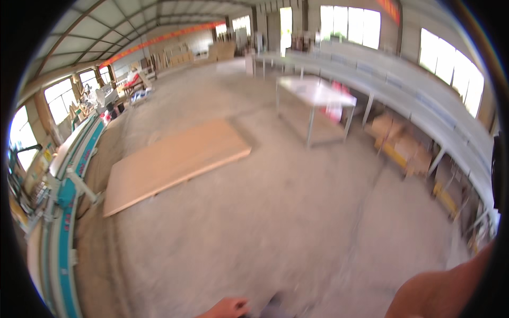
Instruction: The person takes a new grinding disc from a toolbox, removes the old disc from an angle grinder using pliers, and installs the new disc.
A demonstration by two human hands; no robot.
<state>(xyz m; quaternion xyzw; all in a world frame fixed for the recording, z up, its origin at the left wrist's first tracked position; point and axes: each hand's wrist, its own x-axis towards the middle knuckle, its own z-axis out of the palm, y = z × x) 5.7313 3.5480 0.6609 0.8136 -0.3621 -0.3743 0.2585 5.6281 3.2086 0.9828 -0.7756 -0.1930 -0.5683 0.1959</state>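
Observation:
At the lower edge, left of the middle, my left hand [229, 307] comes partly into the head view. Its fingers are curled in, and a dark patch shows at them; blur and the picture's edge hide what it is. Just to the right of that hand is a dark, smeared shape [273, 307], too blurred to name. My right arm [437, 294] fills the lower right corner, bent, with its hand outside the picture. Concrete floor [254, 238] lies below and ahead of me.
A low stack of brown boards [177, 159] lies on the floor ahead left. Along the left runs a long teal-and-white machine [66, 238]. A white-topped metal table [315, 91] stands ahead right, beside a long pale bench [424, 100] with brown pieces on a yellow cart [400, 148] beneath.

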